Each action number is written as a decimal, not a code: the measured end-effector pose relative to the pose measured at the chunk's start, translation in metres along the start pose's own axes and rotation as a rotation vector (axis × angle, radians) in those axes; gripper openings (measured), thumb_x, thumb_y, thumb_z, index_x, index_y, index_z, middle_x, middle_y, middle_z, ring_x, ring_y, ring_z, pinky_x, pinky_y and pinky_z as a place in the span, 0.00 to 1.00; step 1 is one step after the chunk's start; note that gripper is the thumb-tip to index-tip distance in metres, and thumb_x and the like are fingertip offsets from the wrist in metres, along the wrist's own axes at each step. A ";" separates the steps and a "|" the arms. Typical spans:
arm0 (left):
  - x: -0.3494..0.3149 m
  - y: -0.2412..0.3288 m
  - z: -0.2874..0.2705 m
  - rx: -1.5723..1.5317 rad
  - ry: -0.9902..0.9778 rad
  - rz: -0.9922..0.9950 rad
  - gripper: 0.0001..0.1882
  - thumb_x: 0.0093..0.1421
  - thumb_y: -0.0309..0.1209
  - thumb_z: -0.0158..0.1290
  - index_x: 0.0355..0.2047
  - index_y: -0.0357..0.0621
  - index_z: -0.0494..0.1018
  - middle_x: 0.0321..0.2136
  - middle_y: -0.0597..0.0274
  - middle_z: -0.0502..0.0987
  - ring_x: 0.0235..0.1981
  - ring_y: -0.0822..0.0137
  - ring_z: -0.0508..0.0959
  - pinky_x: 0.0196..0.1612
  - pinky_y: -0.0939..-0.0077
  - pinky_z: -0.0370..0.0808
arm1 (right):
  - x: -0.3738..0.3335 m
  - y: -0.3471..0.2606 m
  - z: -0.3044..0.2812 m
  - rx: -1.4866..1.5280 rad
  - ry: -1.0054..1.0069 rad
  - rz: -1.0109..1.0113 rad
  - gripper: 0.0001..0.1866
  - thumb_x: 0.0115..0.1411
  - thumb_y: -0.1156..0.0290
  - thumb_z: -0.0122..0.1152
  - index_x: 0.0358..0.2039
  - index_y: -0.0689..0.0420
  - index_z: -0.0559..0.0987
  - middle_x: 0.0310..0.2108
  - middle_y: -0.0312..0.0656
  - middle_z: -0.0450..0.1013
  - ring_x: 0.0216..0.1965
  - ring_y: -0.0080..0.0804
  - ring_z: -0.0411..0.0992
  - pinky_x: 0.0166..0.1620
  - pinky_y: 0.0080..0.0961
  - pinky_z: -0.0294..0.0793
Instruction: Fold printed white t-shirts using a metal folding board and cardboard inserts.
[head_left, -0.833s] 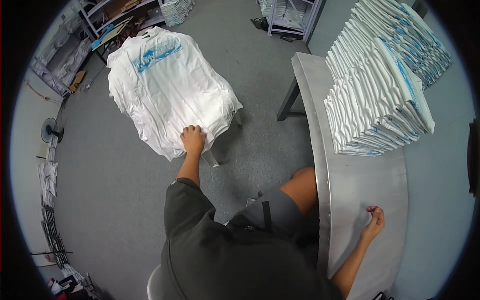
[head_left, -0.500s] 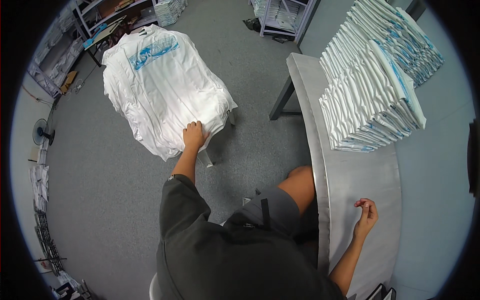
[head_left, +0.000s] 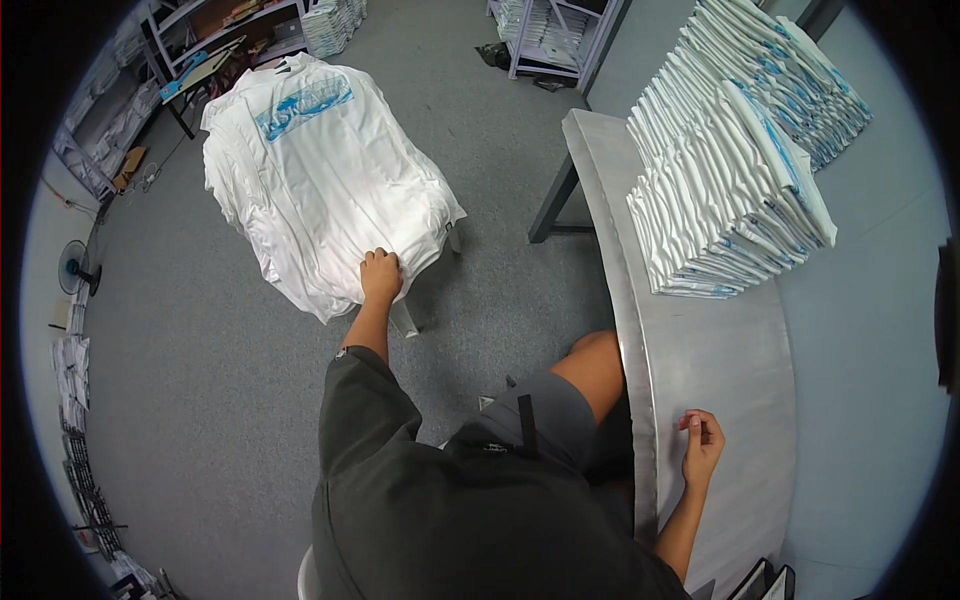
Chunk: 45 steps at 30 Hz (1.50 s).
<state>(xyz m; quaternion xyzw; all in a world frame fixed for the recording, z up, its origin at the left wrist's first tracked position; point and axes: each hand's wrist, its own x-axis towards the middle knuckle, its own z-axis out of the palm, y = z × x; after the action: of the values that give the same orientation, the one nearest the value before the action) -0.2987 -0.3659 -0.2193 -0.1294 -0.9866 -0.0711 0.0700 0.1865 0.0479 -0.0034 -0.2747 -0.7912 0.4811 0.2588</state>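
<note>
My left hand [head_left: 381, 276] is closed on the near hem of a white T-shirt [head_left: 345, 190]. The shirt lies spread on top of a pile of white shirts, with a blue print [head_left: 305, 107] near its collar. The pile rests on a low support with pale legs [head_left: 404, 318], most of it hidden under the cloth. Over the grey table [head_left: 720, 350] on the right hovers my right hand [head_left: 704, 446], its fingers loosely curled and apart, with nothing visible in them. Beyond it on that table stand tall stacks of folded white shirts [head_left: 715, 205] with blue prints.
A wall runs along the table's right side. Shelves [head_left: 560, 40] with folded goods stand at the far end, and more shelving [head_left: 100, 130] is at the far left. A fan [head_left: 76, 268] is by the left wall. Black-edged objects [head_left: 765, 582] lie at the table's near end.
My right hand has moved left and slightly nearer over the table. My left hand stays on the shirt's hem. The whole view has shifted slightly.
</note>
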 end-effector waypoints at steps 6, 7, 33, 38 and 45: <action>-0.003 -0.006 -0.005 -0.280 0.023 -0.048 0.07 0.58 0.34 0.58 0.35 0.51 0.78 0.38 0.54 0.80 0.44 0.48 0.76 0.47 0.55 0.73 | -0.004 0.007 -0.005 0.038 -0.017 0.016 0.11 0.70 0.67 0.58 0.39 0.63 0.79 0.30 0.37 0.76 0.34 0.23 0.73 0.41 0.21 0.72; -0.004 -0.013 -0.005 -0.384 0.051 -0.029 0.07 0.59 0.34 0.57 0.36 0.49 0.78 0.38 0.53 0.80 0.43 0.46 0.76 0.46 0.54 0.73 | -0.004 0.009 -0.006 0.041 -0.018 0.021 0.12 0.70 0.66 0.58 0.39 0.63 0.79 0.30 0.37 0.76 0.34 0.23 0.73 0.41 0.21 0.72; 0.054 0.063 -0.219 -0.783 0.537 0.138 0.13 0.64 0.27 0.49 0.46 0.42 0.77 0.27 0.47 0.78 0.27 0.54 0.79 0.35 0.66 0.74 | -0.009 0.023 -0.009 0.144 -0.017 0.051 0.12 0.71 0.67 0.56 0.40 0.64 0.79 0.31 0.39 0.77 0.32 0.25 0.74 0.42 0.24 0.75; -0.014 0.166 -0.342 -0.942 0.306 0.522 0.13 0.60 0.25 0.48 0.43 0.39 0.78 0.26 0.50 0.81 0.25 0.59 0.82 0.31 0.67 0.76 | 0.019 -0.021 0.022 0.219 -0.243 -0.054 0.19 0.71 0.59 0.55 0.43 0.65 0.79 0.38 0.46 0.80 0.41 0.33 0.78 0.48 0.29 0.76; -0.113 0.213 -0.410 -1.371 -1.109 2.153 0.42 0.56 0.48 0.67 0.62 0.32 0.66 0.55 0.41 0.73 0.52 0.48 0.77 0.57 0.61 0.73 | 0.068 -0.071 0.110 0.821 -0.452 0.221 0.29 0.69 0.53 0.52 0.57 0.66 0.72 0.48 0.55 0.78 0.48 0.46 0.78 0.54 0.41 0.76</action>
<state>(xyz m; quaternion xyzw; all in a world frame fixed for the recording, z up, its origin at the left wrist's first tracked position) -0.0848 -0.2554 0.1906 -0.8359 -0.0707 -0.3869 -0.3829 0.0511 -0.0009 0.0265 -0.1211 -0.5384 0.8260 0.1149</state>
